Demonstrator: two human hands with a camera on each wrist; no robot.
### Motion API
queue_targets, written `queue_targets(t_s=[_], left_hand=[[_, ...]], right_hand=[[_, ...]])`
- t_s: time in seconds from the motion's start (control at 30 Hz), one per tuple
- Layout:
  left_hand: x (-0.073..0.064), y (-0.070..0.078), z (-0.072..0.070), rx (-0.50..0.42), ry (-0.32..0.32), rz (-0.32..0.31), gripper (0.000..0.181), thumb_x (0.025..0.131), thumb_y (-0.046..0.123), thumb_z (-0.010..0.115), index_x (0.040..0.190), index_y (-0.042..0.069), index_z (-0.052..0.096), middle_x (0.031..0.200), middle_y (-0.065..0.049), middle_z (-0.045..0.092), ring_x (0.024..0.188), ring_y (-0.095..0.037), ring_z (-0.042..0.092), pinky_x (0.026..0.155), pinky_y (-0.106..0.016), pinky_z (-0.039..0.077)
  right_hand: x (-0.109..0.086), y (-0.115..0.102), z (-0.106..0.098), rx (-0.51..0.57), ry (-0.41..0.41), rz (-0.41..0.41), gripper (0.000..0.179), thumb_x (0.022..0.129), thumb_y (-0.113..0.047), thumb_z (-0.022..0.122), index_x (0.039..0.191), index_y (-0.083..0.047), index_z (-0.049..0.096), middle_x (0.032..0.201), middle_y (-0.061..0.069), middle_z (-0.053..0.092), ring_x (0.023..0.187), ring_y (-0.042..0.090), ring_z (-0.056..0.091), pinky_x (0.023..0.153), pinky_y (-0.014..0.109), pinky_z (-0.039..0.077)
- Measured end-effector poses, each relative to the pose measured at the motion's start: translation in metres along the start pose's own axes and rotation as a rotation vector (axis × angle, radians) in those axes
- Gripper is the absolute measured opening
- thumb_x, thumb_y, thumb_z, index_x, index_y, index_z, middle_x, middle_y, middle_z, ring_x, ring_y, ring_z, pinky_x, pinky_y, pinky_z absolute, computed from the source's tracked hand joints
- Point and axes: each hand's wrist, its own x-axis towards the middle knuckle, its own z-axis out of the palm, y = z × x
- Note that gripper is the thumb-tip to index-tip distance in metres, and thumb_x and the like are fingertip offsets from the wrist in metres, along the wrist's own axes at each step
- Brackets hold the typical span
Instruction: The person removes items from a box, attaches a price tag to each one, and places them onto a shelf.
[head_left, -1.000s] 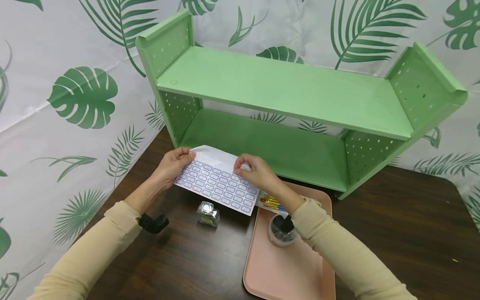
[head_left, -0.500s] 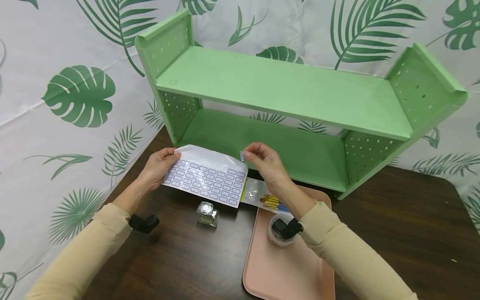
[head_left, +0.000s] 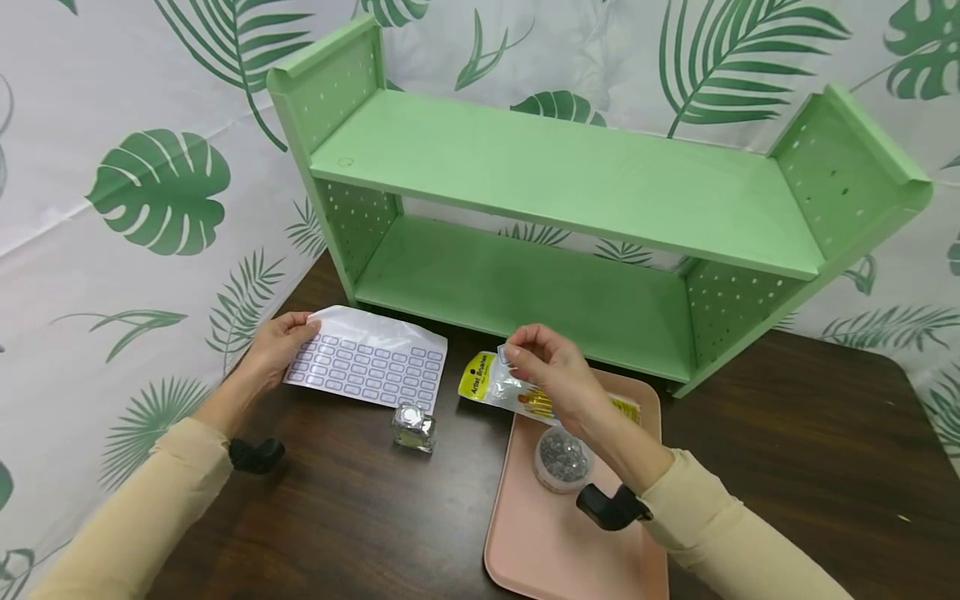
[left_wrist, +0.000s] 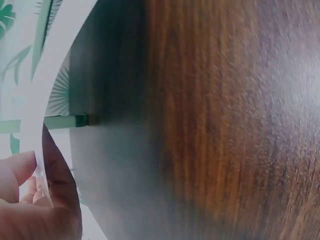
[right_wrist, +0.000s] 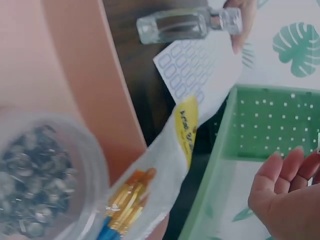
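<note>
The right hand [head_left: 555,367] pinches a small label [head_left: 502,356] between thumb and forefinger, above the packet of brushes [head_left: 498,396]. The left hand [head_left: 273,350] grips the far left corner of the label sheet [head_left: 367,364], thumb on one face and fingers behind, its long axis running left to right and dipping slightly to the right. Between the hands, the glass bottle [head_left: 414,432] stands upright on the bench [head_left: 337,508]. From the right hand's fingers it lies leftward and nearer the person; that hand's fingertips look slightly the closer of the two. The sheet's near edge passes just by the bottle's top, and whether they touch cannot be told.

The fingertips cover much of the label, so its print is unreadable. The right wrist view crops that hand at the frame's edge, where only a sliver of something pale shows by the fingers. The left wrist view catches the sheet almost edge-on and leaves the bottle out. The right hand and forearm hide the packet's middle.
</note>
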Motion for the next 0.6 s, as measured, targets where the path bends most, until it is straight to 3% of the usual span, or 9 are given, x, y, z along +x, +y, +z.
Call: queue_targets(t_s=[0.3,0.6], left_hand=[[0.016,-0.014,0.009,0.049,0.019,0.072,0.036,0.097,0.014,0.049,0.118,-0.014,0.042,0.069,0.017,0.055,0.061,0.002,0.053,0.053,-0.017,0.046],[0.019,-0.015,0.012,0.216,0.081,0.04,0.043,0.095,0.017,0.052,0.126,-0.012,0.045,0.082,0.006,0.058,0.065,0.002,0.05,0.058,-0.017,0.045]], right_hand=[[-0.016,0.011,-0.003,0.052,-0.036,0.058,0.008,0.093,-0.005,0.056,0.1,-0.005,0.052,0.086,-0.001,0.055,0.077,0.011,0.057,0.076,0.025,0.053],[-0.02,0.018,-0.002,0.038,-0.054,0.057,0.009,0.093,-0.002,0.054,0.102,0.0,0.052,0.085,0.003,0.054,0.072,0.01,0.056,0.07,0.023,0.053]])
